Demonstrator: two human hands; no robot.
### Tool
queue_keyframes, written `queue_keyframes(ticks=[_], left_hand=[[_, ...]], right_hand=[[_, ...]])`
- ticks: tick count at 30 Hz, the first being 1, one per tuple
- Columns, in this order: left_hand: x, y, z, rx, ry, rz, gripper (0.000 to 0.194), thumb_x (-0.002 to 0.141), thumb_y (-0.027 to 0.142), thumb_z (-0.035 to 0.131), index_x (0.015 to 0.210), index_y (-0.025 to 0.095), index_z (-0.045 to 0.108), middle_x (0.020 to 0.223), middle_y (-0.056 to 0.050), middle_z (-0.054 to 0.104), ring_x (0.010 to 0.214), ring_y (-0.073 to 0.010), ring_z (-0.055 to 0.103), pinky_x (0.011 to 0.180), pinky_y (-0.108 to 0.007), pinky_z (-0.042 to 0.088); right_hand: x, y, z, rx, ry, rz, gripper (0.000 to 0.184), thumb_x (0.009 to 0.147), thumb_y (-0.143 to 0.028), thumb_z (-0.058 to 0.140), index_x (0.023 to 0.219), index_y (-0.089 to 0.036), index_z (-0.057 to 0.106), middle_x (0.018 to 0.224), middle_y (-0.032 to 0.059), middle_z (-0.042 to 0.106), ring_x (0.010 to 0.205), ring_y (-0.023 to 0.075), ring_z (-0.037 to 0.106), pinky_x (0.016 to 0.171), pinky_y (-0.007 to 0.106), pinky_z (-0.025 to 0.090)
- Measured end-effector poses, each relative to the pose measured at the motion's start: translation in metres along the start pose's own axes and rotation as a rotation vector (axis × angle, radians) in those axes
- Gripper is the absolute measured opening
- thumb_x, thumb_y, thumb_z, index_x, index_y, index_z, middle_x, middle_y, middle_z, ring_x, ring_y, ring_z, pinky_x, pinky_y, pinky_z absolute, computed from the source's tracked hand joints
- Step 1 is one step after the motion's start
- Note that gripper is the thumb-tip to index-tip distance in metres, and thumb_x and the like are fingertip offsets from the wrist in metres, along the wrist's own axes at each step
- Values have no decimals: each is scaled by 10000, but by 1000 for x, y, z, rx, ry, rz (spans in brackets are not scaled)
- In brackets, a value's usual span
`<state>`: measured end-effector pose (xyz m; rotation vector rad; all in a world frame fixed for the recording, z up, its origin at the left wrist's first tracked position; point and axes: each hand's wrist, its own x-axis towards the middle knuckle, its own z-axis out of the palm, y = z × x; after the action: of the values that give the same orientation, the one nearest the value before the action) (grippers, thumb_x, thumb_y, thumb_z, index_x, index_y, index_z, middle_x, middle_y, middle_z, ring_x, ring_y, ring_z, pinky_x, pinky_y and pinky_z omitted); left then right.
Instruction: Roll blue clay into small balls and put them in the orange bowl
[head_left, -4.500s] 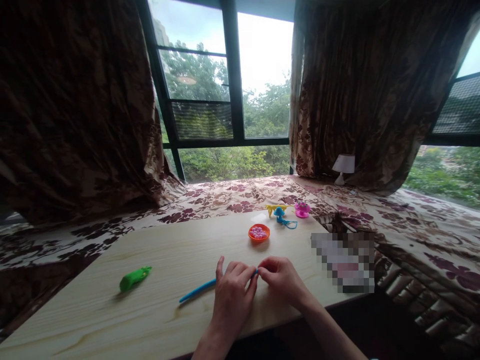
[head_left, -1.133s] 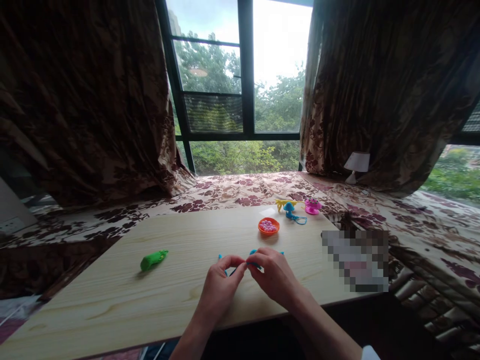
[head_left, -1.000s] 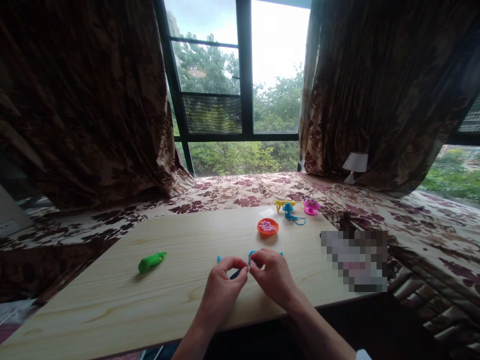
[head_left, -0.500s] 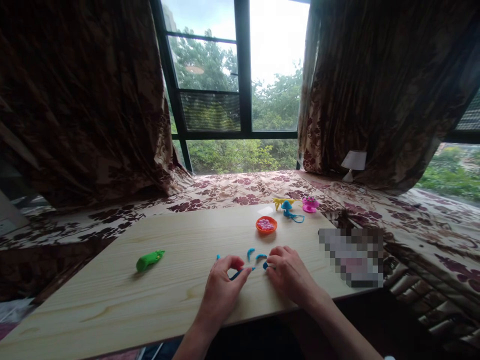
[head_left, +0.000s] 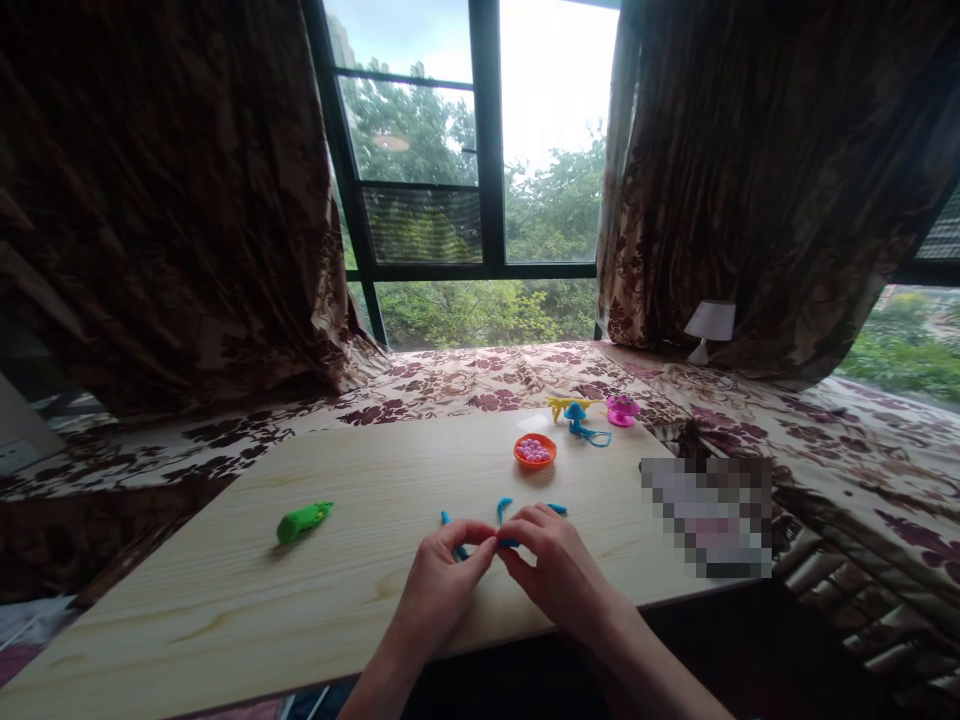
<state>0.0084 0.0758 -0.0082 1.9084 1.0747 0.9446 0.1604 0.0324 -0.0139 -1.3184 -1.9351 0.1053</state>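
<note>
My left hand (head_left: 442,580) and my right hand (head_left: 559,565) meet fingertip to fingertip low over the table, both closed in a pinch. A small blue strip (head_left: 508,543), which looks like modelling clay, shows between them. Its ends are hidden by the fingers. Just beyond my left fingers lies another thin blue piece (head_left: 445,518), partly covered by the hand. A curved blue piece (head_left: 504,507) rests past the fingertips, and one more blue piece (head_left: 557,509) peeks out behind my right knuckles.
An orange dish (head_left: 516,461) of pink balls stands beyond my hands. Behind it are a blue mushroom-shaped figure (head_left: 575,415), a yellow piece (head_left: 559,406) and a pink figure (head_left: 622,409). A green figure (head_left: 300,522) lies left on the wooden table (head_left: 225,600). A blurred patch (head_left: 709,520) covers the right edge.
My right hand has moved left to meet my left hand, its fingertips now on the blue strip. A blue piece near the right hand is now partly hidden behind it.
</note>
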Motion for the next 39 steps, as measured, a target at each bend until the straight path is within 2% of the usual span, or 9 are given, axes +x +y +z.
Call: queue_keyframes(ticks=[4, 10, 13, 16, 21, 25, 29, 33, 39], left_hand=[[-1, -1, -2, 54, 38, 5, 184, 753, 351, 529, 730, 200, 632, 730, 10, 665, 723, -147, 587, 713, -262, 435], [-11, -8, -2, 147, 58, 120, 138, 750, 311, 538, 701, 220, 628, 774, 6, 629, 807, -146, 554, 895, -317, 368], [-13, -14, -3, 280, 67, 186, 187, 779, 358, 505, 780, 246, 654, 823, -17, 623, 885, -177, 525, 896, -354, 370], [-17, -15, -6, 434, -18, 207, 228, 787, 407, 488, 854, 269, 657, 828, -22, 599, 876, -190, 509, 895, -396, 362], [-29, -15, -15, 493, -149, 239, 269, 766, 344, 523, 1022, 292, 585, 1014, -23, 536, 991, -184, 462, 927, -356, 357], [-28, -21, -19, 487, -108, 243, 230, 790, 300, 488, 1000, 287, 581, 1018, -13, 543, 1019, -172, 459, 1012, -382, 265], [-24, -23, -22, 502, -70, 238, 157, 806, 321, 471, 874, 275, 605, 926, -1, 577, 944, -164, 503, 1026, -422, 211], [-25, -21, -23, 490, -75, 245, 130, 804, 292, 473, 830, 277, 599, 926, 10, 597, 988, -165, 492, 1027, -426, 199], [-23, -18, -23, 432, -7, 199, 175, 805, 378, 474, 849, 275, 608, 844, 6, 617, 896, -174, 519, 1001, -446, 232]], right_hand=[[5, -1, 7, -78, 53, 64, 84, 819, -182, 514, 807, -236, 578, 769, -19, 572, 763, 134, 507, 712, 239, 363], [15, 28, 3, -161, 158, 188, 112, 810, -121, 471, 883, -174, 538, 853, 43, 568, 832, 178, 487, 769, 303, 344], [10, 31, 2, -164, 83, 144, 136, 780, -127, 525, 888, -204, 557, 833, 11, 576, 806, 160, 494, 754, 278, 353], [3, 23, 5, -174, -3, 90, 102, 751, -156, 574, 812, -235, 594, 810, -6, 579, 807, 160, 493, 757, 278, 348], [-1, 5, -3, -187, -28, 62, 200, 757, -172, 565, 946, -238, 578, 968, 16, 570, 925, 187, 462, 825, 321, 315], [-3, -5, -6, -113, -57, 14, 218, 775, -144, 530, 967, -240, 565, 994, -1, 573, 938, 166, 458, 843, 305, 311], [-3, -6, 6, -35, -119, -27, 288, 715, -107, 584, 960, -258, 577, 957, -28, 609, 948, 166, 465, 875, 313, 296], [1, -2, 19, -36, -72, -35, 318, 692, -110, 626, 970, -261, 590, 1072, -19, 589, 1044, 189, 429, 900, 336, 277], [6, -6, 17, 4, -74, -37, 121, 789, -183, 577, 864, -265, 622, 784, -20, 621, 833, 157, 495, 792, 301, 346]])
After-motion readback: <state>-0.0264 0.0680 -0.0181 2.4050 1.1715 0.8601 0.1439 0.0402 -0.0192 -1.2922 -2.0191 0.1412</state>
